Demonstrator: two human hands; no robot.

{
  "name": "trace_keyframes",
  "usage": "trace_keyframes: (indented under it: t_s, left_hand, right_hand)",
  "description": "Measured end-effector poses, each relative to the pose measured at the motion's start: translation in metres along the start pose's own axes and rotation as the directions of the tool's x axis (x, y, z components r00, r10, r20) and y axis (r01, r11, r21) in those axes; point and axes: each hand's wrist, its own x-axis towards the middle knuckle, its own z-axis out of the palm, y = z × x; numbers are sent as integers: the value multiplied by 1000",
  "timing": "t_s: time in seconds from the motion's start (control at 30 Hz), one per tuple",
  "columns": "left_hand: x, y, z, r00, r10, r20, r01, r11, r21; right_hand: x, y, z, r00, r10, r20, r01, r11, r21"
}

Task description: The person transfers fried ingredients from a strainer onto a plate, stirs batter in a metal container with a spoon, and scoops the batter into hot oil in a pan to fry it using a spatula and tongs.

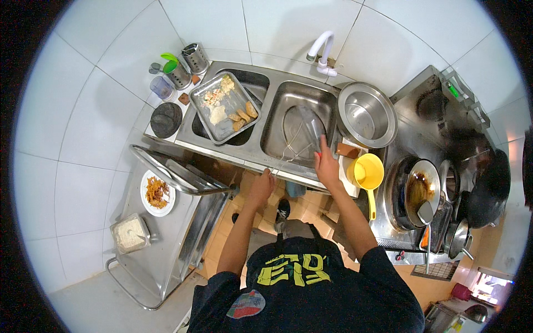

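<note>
"So, where are the 2 hands in this?"

"The left hand (260, 188) is near the centre, fingertips pinched on a thin wire (288, 146). The right hand (327, 165) is at 3 o'clock, fingers wrapped round the near end of a grey tool (312, 126)."

"And where do the wire and tool lie?"

"Over the right basin (280, 100), at 1 o'clock. The wire runs from the left fingers toward 1 o'clock; the tool points from the right hand toward 11."

"How would they handle?"

"I'd judge the wire light, springy and easily bent, best pinched at its end. The tool looks fairly light and smooth, perhaps slippery if wet; I'd take its near end, by the bit of red, in case the grey part has an edge."

"What can't you make out?"

"The tool's kind, for 1: blade or clear plastic, I can't tell. The right hand covers most of its near end. The wire is too fine to trace, and whether it touches the tool is unclear. At 11 o'clock, the tray (237, 99) hides much of the left basin (255, 83)."
</note>
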Motion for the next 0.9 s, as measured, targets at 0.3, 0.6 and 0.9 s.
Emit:
trace_keyframes:
  t_s: [0.3, 0.6, 0.9]
  left_hand:
    - [6, -22, 1, 998, 10, -70, -15, 997, -74]
    - [0, -36, 6, 996, 39, -82, -47, 993, -109]
    - [-27, 3, -27, 997, -68, -26, 65, 993, -98]
  right_hand:
    - [-42, -4, 8, 999, -26, 23, 24, 997, 72]
    - [-63, 9, 18, 947, 293, 129, -313, 931, 187]
    - [20, 31, 14, 955, 196, 222, -209, 977, 35]
